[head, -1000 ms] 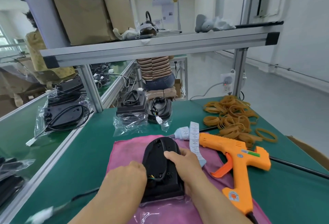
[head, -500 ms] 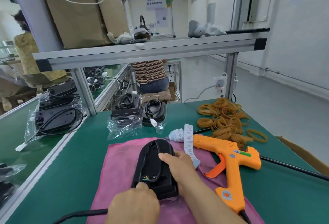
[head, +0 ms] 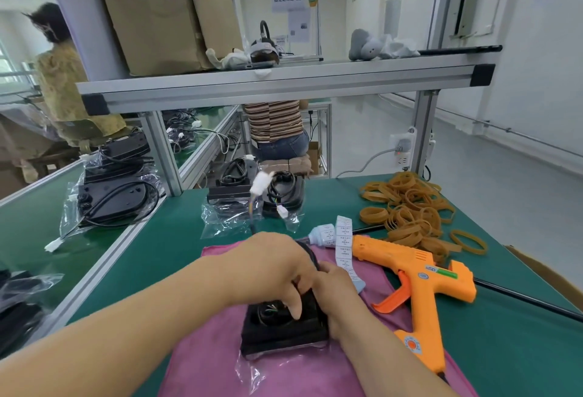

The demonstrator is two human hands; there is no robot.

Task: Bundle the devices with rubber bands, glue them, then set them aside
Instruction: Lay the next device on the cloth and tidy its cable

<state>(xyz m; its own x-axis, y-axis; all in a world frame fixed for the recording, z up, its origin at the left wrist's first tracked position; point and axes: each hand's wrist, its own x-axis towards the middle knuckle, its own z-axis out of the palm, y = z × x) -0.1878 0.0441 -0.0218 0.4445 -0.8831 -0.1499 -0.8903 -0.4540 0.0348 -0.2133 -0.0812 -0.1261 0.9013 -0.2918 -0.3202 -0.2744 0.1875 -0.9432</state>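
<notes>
1. The left hand [head: 271, 267] reaches across the black device [head: 284, 330]. Its grip is closed narrowly on a black cable [head: 252, 226], with the fingers curled down into the device's open back.
2. Beyond that grip the cable rises to a white connector [head: 260, 183], which is blurred.
3. The right hand [head: 336, 289] touches the left, its grip curled round the device's right edge.
4. Under both grips the device lies flat on a pink cloth [head: 205, 358] spread over the green surface [head: 157, 258].
5. Just right of the right grip lies an orange glue gun [head: 419, 280]. Its nozzle end is beside a white label strip [head: 344, 245] and a small white bottle [head: 321, 234].
6. Farther right and beyond, well apart from both grips, sits a pile of rubber bands [head: 407, 207].
7. Straight beyond the left grip stand two bagged devices [head: 233, 198].
</notes>
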